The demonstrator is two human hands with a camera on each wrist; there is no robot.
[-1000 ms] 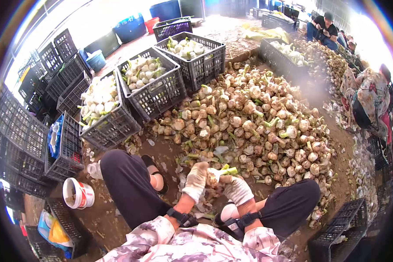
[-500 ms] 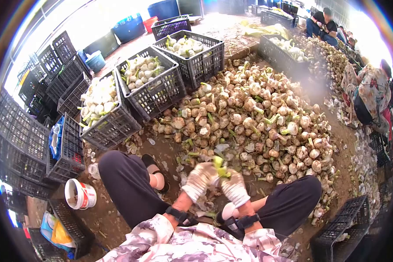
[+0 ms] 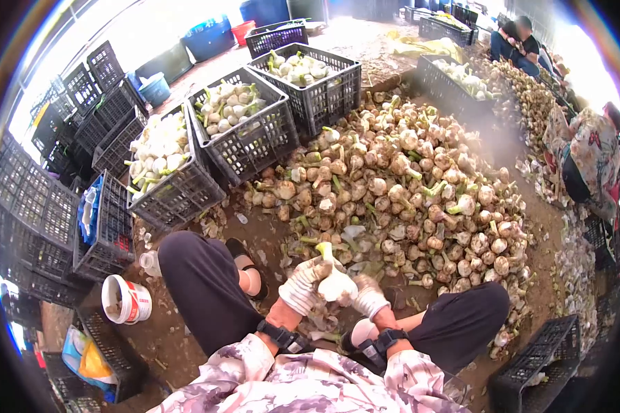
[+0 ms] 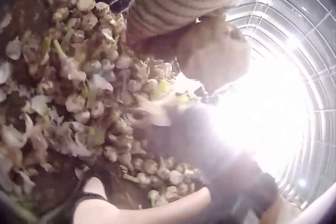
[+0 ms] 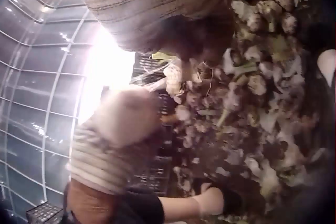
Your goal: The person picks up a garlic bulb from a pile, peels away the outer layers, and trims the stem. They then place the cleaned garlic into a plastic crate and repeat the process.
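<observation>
A white garlic bulb [image 3: 337,286] with a short green stem is between the two gloved hands, low over the ground in the head view. My left hand [image 3: 303,286] grips it from the left, thumb along the stem. From the right, my right hand [image 3: 370,296] holds the bulb's side with curled fingers, partly hidden behind it. In the right wrist view the bulb [image 5: 173,75] shows just below the right fingers. Strong glare covers part of the left wrist view. Beyond the hands spreads a large heap of unpeeled garlic [image 3: 406,186].
Black crates of pale garlic [image 3: 244,148] stand at the left of the heap. A white bucket [image 3: 125,299] sits left of my knee. Another crate [image 3: 537,365] lies at the lower right. Stacked crates [image 3: 34,199] line the left; other people [image 3: 585,158] sit at the right.
The bulb turned from lying sideways, stem to the right, to stem up, and now looks whiter. Both hands shifted with it and the left thumb now lies along the stem.
</observation>
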